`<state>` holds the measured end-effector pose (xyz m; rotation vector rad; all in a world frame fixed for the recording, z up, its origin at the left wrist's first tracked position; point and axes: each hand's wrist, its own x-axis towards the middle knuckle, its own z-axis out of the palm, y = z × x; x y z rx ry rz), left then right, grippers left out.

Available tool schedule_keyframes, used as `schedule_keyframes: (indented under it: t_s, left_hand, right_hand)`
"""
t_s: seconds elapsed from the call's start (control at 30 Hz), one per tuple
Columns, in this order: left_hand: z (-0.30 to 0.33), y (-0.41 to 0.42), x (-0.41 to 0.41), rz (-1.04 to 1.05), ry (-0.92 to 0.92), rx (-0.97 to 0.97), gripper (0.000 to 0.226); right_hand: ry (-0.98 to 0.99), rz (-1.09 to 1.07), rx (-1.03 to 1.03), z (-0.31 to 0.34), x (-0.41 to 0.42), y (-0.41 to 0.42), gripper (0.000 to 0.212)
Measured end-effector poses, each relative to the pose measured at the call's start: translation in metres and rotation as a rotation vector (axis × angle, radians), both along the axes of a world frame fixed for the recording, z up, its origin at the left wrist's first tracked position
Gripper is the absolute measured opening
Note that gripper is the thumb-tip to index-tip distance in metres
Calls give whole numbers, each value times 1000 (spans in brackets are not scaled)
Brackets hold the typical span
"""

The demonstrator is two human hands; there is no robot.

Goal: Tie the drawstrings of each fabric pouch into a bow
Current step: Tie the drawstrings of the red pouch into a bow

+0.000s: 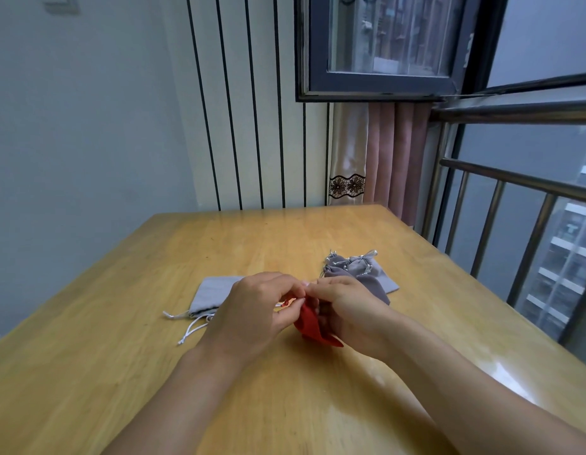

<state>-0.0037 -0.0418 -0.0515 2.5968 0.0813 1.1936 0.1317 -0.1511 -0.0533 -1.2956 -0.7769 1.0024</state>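
Wooden table here, pale and varnished, glossy enough at four o'clock to throw back the window light (grain lines show plainly). The red pouch between the hands is matt cloth, soft-looking. At ten o'clock from it lies a light grey pouch, matt woven fabric, with smooth white cords. At one o'clock, darker grey pouches, velvety cloth with silvery cords. The railing is brushed metal, dully shiny.

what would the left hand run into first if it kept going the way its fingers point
The left hand points right, at the right hand. Their fingertips nearly meet over the red pouch, so probably the right hand's fingers first; depth is unclear.
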Motion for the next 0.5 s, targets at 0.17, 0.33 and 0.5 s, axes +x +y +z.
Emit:
schedule_keyframes:
  t_s: [0.17, 0.33, 0.5]
  left_hand:
    - [-1, 2, 1, 1, 46, -13, 5]
    - [-4, 1, 4, 71, 128, 41, 3]
    - [-12, -1, 7, 82, 156, -168, 11]
  right_hand:
    - [81, -37, -39, 1, -1, 1, 14]
    - [221, -74, -60, 1, -1, 4, 15]
    - [245, -127, -72, 1, -3, 6, 14]
